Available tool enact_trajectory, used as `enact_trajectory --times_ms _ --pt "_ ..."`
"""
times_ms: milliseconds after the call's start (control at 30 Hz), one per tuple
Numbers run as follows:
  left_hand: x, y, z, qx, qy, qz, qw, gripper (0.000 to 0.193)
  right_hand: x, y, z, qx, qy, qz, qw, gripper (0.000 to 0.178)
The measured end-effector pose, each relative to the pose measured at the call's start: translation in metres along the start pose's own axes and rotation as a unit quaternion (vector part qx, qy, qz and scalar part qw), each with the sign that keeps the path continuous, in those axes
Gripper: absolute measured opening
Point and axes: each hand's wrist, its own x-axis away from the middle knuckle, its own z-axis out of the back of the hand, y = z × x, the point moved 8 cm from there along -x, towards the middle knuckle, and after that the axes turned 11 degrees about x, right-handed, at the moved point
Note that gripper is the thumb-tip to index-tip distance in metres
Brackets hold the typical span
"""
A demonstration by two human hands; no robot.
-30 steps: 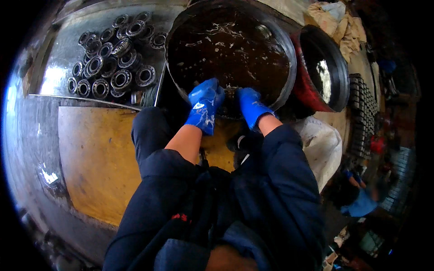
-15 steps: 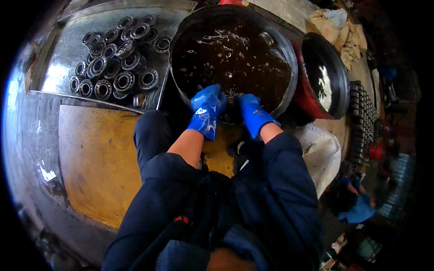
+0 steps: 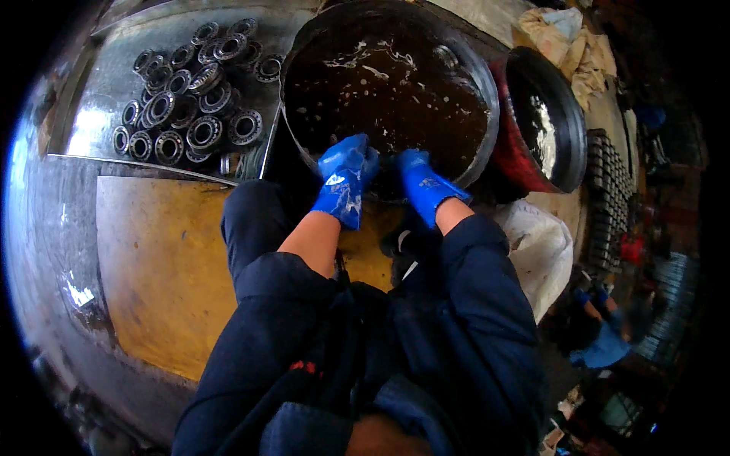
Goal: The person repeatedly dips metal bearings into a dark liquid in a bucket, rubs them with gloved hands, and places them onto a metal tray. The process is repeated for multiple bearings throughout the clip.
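Observation:
Both my hands wear blue rubber gloves and reach over the near rim of a wide round drum point(image 3: 492, 114) holding dark brown liquid with pale scraps of foam. My left hand point(image 3: 347, 161) is curled, its wet glove bent at the knuckles. Close beside it, my right hand point(image 3: 420, 173) is bent inward with the fingers pointing down. Whatever lies between or under them is hidden by the gloves and dark shadow. A ring-shaped metal part point(image 3: 445, 55) shows at the drum's far right side.
Left of the drum, a metal tray point(image 3: 91, 114) carries a pile of roller bearings point(image 3: 204, 133). A tilted red drum point(image 3: 525, 163) stands to the right, near a white sack point(image 3: 536, 247) and stacked dark parts point(image 3: 608, 190). A yellow board point(image 3: 160, 258) lies at left. Another person point(image 3: 604, 346) is far right.
The view has shifted slightly, so the drum and tray sit a little higher. My hands stay at the near rim with small movements, and the foam on the liquid has drifted.

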Motion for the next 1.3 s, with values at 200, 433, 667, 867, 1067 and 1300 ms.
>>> enact_trajectory --times_ms 200,433,667,867,1067,1300 --pt "0.004 -0.023 0.013 0.014 0.047 0.003 0.999 0.032 0.016 -0.012 -0.005 0.015 0.035 0.104 0.994 0.043" --pt "0.004 -0.008 0.008 0.015 0.052 -0.012 0.998 0.025 -0.004 0.002 -0.013 -0.038 0.005 0.019 0.999 0.047" --pt "0.007 -0.028 0.013 0.0 0.029 0.021 0.999 0.03 0.013 -0.023 -0.014 -0.028 0.068 0.15 0.986 0.044" --pt "-0.001 0.001 0.007 0.006 0.012 -0.001 1.0 0.027 -0.033 0.023 -0.035 -0.005 0.041 0.061 0.997 0.049" --pt "0.004 -0.024 0.011 0.007 0.038 0.007 0.999 0.029 0.04 -0.058 0.022 0.254 -0.055 0.196 0.946 0.046" --pt "-0.002 0.006 -0.008 -0.012 -0.045 0.023 0.999 0.028 -0.023 0.046 -0.049 -0.213 0.074 0.07 0.972 0.041"
